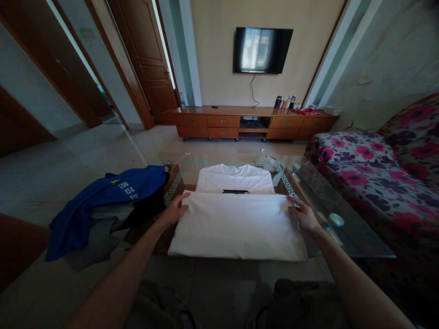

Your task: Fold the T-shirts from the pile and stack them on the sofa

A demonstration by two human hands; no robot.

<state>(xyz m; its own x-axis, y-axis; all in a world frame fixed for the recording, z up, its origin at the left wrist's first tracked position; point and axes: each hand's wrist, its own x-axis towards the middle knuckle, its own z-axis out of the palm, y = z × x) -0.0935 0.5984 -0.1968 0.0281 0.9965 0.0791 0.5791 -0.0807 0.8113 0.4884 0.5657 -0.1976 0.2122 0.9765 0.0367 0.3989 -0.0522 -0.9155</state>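
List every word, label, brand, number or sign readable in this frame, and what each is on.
No text reads clearly enough to quote.
Blue garment: white lettering, too blurred and slanted to read.
White shirt: a dark patch shows beside the fold; any wording on it cannot be made out.
Bottles and cans on the low cabinet: any labels too small to read.
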